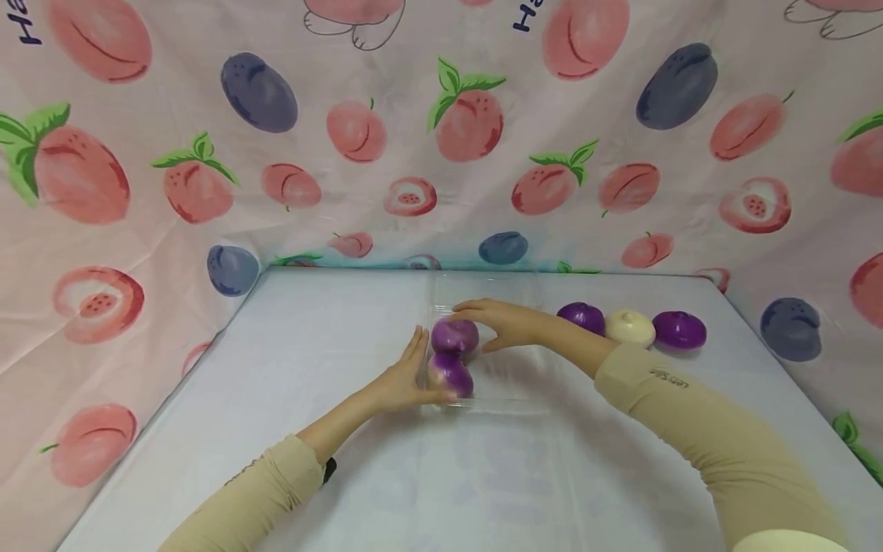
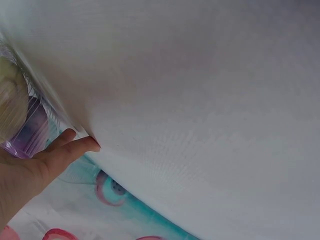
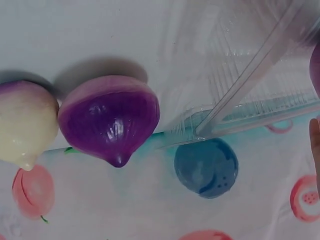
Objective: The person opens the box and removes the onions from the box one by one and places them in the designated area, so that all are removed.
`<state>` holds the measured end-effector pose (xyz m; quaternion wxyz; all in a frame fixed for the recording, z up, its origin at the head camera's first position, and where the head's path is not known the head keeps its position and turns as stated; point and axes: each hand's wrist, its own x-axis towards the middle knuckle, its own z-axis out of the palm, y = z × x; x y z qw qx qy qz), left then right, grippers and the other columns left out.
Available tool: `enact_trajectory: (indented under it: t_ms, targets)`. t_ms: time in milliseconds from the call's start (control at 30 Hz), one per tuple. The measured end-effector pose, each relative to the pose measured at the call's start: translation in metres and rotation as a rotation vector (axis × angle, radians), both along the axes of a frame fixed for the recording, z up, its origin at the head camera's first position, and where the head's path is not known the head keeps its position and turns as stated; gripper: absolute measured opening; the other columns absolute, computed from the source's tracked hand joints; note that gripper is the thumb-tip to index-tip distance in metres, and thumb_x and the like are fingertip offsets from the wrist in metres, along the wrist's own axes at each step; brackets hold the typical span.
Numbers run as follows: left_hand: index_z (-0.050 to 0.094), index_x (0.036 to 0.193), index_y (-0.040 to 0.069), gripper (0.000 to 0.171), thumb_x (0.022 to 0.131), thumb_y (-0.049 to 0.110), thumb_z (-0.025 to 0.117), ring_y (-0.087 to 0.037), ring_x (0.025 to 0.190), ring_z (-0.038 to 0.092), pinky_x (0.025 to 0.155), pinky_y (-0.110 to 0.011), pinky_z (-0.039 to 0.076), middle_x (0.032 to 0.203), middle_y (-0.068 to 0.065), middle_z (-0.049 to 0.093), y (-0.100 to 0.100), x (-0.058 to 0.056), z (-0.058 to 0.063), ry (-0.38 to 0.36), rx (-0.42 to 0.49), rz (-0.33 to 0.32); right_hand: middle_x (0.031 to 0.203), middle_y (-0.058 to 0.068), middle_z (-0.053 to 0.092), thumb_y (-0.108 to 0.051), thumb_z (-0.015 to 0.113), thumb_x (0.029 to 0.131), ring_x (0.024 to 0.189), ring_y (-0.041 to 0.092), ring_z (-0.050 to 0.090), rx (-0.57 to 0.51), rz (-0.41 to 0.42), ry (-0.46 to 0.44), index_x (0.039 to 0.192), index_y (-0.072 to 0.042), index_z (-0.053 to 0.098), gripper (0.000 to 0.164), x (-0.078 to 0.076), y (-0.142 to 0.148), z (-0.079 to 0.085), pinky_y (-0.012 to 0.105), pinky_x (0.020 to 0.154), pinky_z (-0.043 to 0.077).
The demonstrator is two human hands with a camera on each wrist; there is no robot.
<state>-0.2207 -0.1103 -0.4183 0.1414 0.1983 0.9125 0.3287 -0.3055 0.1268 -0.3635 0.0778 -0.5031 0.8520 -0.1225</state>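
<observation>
Two onions lie along the left side of a clear plastic box (image 1: 510, 405): a purple onion (image 1: 450, 334) at the back and a purple-and-cream onion (image 1: 457, 377) in front. My left hand (image 1: 403, 383) rests at the box's left wall, fingers straight along the outside and thumb across the front corner. In the left wrist view its fingers (image 2: 75, 147) lie against the clear side. From the right, my right hand (image 1: 507, 322) reaches over the box. Its fingers extend over the back onion's top, while the thumb stands spread to the onion's right.
To the right of the box stands a row of a purple onion (image 1: 582, 316), a cream onion (image 1: 631, 328) and another purple onion (image 1: 680, 330). The box's clear lid (image 1: 486, 287) extends toward the back. A fruit-print cloth (image 1: 441, 192) hangs behind the white table (image 1: 310, 322).
</observation>
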Motion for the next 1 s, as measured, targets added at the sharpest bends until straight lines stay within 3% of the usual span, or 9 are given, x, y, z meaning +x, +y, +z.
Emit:
enact_trajectory:
  t_ms: [267, 567, 1000]
  targets:
    - [-0.007, 0.15, 0.002, 0.124, 0.073, 0.063, 0.069, -0.037, 0.145, 0.005, 0.114, -0.053, 0.024, 0.157, -0.017, -0.016, 0.0, 0.002, 0.003, 0.004, 0.0, 0.007, 0.144, 0.02, 0.042, -0.001, 0.075, 0.077, 0.13, 0.039, 0.043, 0.037, 0.036, 0.062, 0.139, -0.008, 0.043, 0.07, -0.003, -0.014, -0.007, 0.052, 0.104, 0.041]
    - [-0.007, 0.15, 0.001, 0.122, 0.074, 0.06, 0.07, -0.034, 0.145, 0.002, 0.115, -0.05, 0.023, 0.157, -0.018, -0.014, 0.001, 0.001, 0.003, 0.02, -0.005, 0.005, 0.132, 0.018, 0.049, -0.008, 0.077, 0.075, 0.118, 0.035, 0.053, 0.029, 0.078, 0.187, 0.136, -0.008, 0.048, 0.067, -0.004, -0.02, -0.016, 0.048, 0.1, 0.046]
    - [-0.008, 0.15, 0.002, 0.123, 0.074, 0.062, 0.068, -0.035, 0.145, 0.003, 0.115, -0.05, 0.024, 0.157, -0.016, -0.016, 0.0, 0.0, -0.002, 0.01, -0.006, 0.004, 0.121, 0.019, 0.051, -0.013, 0.079, 0.076, 0.11, 0.032, 0.055, -0.034, 0.044, 0.136, 0.133, -0.005, 0.049, 0.065, 0.004, -0.012, -0.012, 0.043, 0.095, 0.05]
